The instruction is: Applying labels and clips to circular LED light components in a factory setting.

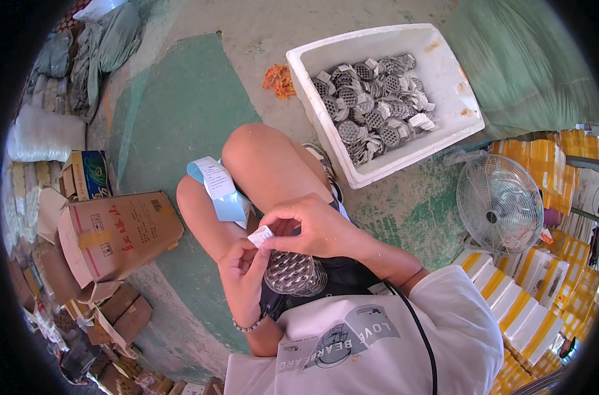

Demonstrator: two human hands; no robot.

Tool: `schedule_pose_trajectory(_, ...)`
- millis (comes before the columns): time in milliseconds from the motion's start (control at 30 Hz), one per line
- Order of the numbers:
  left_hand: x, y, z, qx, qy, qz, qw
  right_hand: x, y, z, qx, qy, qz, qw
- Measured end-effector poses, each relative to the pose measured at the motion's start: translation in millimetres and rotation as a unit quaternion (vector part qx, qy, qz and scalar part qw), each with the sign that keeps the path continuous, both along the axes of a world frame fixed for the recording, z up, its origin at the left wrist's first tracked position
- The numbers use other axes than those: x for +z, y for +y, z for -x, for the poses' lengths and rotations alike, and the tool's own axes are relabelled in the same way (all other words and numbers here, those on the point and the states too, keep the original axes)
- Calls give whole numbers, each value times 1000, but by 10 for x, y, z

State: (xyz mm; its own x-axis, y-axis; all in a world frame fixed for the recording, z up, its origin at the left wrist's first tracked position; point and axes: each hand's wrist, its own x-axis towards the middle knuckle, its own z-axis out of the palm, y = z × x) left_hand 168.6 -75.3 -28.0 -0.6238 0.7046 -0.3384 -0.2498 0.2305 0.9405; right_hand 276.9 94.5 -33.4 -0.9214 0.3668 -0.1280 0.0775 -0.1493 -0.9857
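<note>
A small white label (260, 237) is pinched between my two hands, above my lap. My left hand (241, 268), with a beaded bracelet at the wrist, has thumb and fingers closed at its lower edge. My right hand (316, 227) curls in from the other side, thumb and fingertips on the label. Just under the hands, a stack of round metal pieces full of holes (294, 273) rests on my lap; its exact kind I cannot make out. Over my thigh lies a blue-backed strip of labels (229, 206) with white printed faces.
A white foam box (385, 168) at the far right holds many tagged metal pieces with holes. Beside it lies orange netting (279, 81). A fan (499, 204) and yellow-taped white boxes (510, 299) stand right. Cardboard boxes (125, 230) crowd the left.
</note>
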Motion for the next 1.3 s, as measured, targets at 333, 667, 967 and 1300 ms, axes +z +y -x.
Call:
schedule_pose_trajectory(333,92,57,-117,2,-110,-45,993,-97,-78,-17,-79,-7,-12,997)
schedule_pose_trajectory(667,88,155,-123,46,229,60,970,-125,-53,-101,-218,126,-338,907)
schedule_pose_trajectory(967,104,226,-248,82,459,80,881,-226,-107,-160,-242,195,-401,862)
schedule_pose_trajectory(1300,90,155,-188,63,556,67,826,-162,-165,-110,-219,172,-308,910)
